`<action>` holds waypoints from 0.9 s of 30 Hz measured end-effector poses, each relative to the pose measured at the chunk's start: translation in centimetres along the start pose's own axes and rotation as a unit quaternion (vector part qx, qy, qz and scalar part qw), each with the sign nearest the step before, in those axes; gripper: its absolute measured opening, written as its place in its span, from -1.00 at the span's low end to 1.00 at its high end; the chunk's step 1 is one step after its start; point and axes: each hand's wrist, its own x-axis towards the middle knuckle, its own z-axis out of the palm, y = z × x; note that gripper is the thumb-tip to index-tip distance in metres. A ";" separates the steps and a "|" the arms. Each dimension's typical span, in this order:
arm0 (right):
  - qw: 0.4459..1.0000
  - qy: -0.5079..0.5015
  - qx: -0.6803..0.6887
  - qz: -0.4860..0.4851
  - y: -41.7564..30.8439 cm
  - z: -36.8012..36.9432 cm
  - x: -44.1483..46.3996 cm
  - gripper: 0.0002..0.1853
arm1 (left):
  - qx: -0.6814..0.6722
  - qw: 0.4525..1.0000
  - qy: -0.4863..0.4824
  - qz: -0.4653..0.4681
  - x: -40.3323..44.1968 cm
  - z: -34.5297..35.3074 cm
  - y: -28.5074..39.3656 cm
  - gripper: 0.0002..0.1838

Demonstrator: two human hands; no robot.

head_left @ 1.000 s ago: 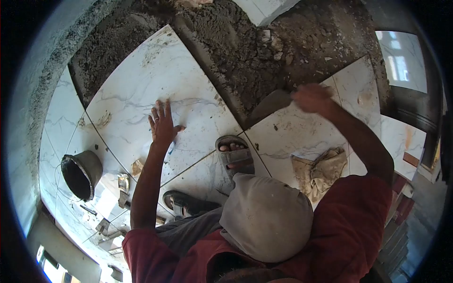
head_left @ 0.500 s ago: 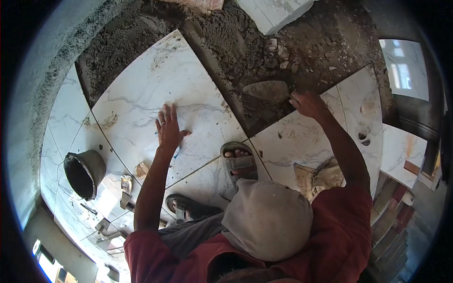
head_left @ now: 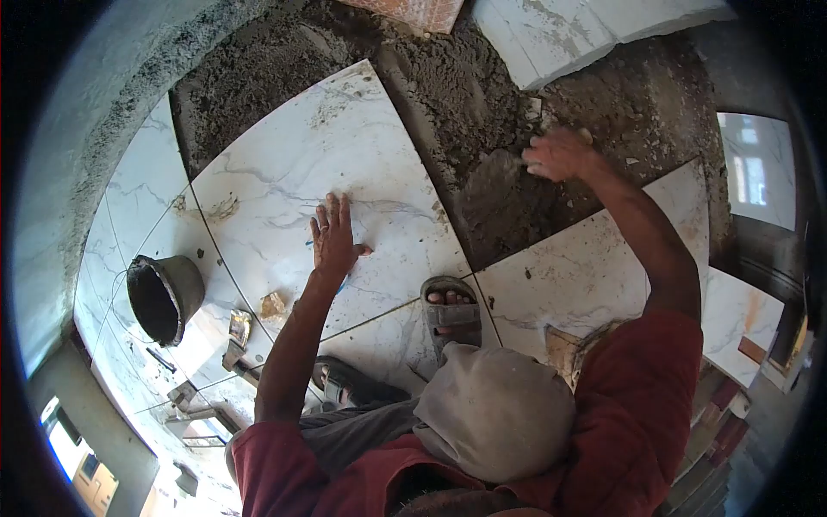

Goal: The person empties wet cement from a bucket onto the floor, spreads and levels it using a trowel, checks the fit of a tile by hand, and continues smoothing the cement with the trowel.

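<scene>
My left hand (head_left: 334,237) lies on a large white marble-look floor tile (head_left: 293,146), fingers spread and palm down. Over the dark wet mortar (head_left: 448,95) beyond the tile's right edge, my right hand (head_left: 560,155) is closed round the handle of a trowel (head_left: 498,177). The handle is hidden by the fingers, and the mortar-coloured blade points left, hard to tell from the mortar beneath. Small blue bits show on the tile beside my left hand.
A bucket (head_left: 191,293) with dark contents stands at left, near a hammer (head_left: 237,358). White tiles (head_left: 586,39) lie at the far right of the mortar, and an orange patterned piece (head_left: 418,10) at the top. A sandalled foot (head_left: 450,312) rests by the tile corner.
My right hand has moved up and away with the trowel, farther over the mortar. My left hand stays flat on the tile. The whole view has shifted slightly.
</scene>
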 end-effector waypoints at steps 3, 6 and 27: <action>0.999 0.013 0.004 0.035 1.0 -3.1 2.2 -0.63 | -0.003 1.000 -0.007 -0.007 0.3 -0.2 0.2 0.24; 0.997 0.046 0.027 0.059 2.4 -4.5 5.3 -0.62 | 0.007 1.000 0.002 -0.009 0.3 0.5 -0.1 0.28; 0.964 0.159 0.121 0.177 3.3 -6.2 12.7 -0.51 | -0.003 1.000 -0.001 -0.003 -0.1 -0.3 -0.3 0.30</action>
